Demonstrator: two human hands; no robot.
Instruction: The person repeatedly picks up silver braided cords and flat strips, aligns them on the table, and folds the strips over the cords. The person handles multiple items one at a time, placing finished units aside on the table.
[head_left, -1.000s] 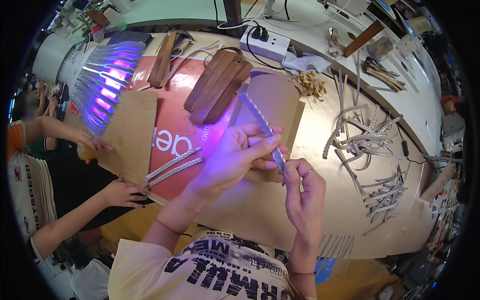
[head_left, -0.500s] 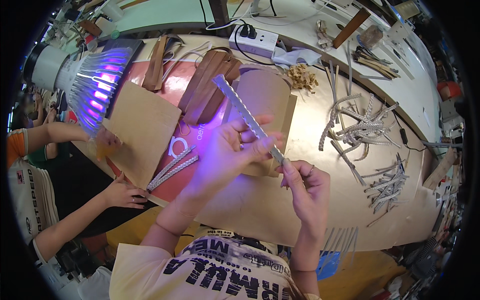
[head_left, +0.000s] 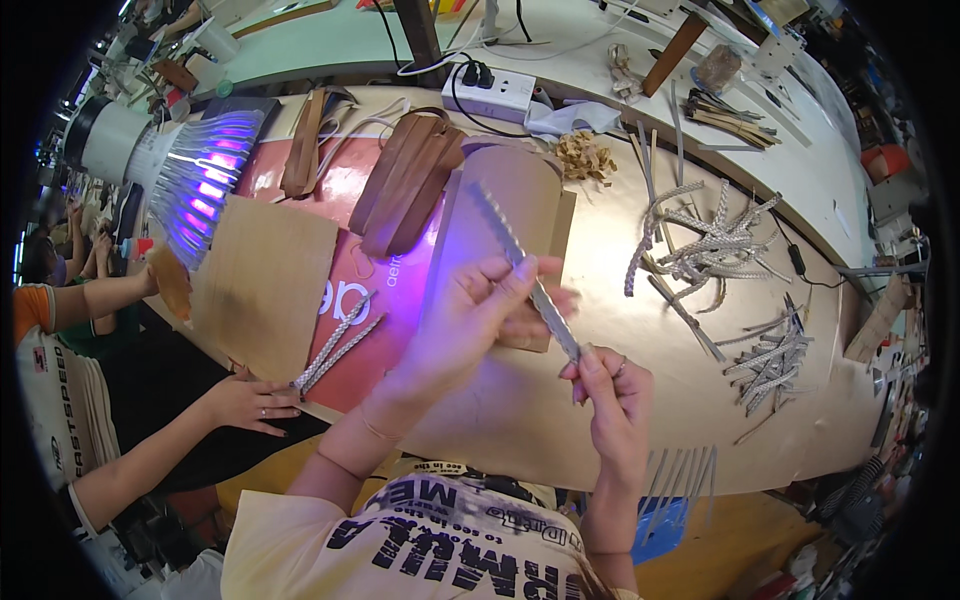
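Observation:
A grey braided strip point(head_left: 544, 305) slants through the air above the table, its far end blurred. My right hand point(head_left: 612, 390) pinches its near end between thumb and fingers. Farther along, my left hand point(head_left: 485, 305) closes on the strip with the thumb on top; its other fingers are partly smeared by motion. Beneath the hands is a tan cardboard piece point(head_left: 505, 190) with a rounded top. Off to the right sit a tangled heap of braided strips point(head_left: 715, 240) and a pile of short braided pieces point(head_left: 768, 360).
A co-worker's hand point(head_left: 250, 400) rests at the left edge by two braided strips point(head_left: 335, 345) and a brown board point(head_left: 262, 285). A lit lamp point(head_left: 205, 165) stands at left. Brown strap bundles point(head_left: 408, 185), a power strip point(head_left: 490, 92) and curled scraps point(head_left: 585, 158) lie along the back.
The braided strip has dropped slightly and turned a little steeper between my hands. My left hand has shifted slightly along it. The co-worker's far hand has moved left and away from the board.

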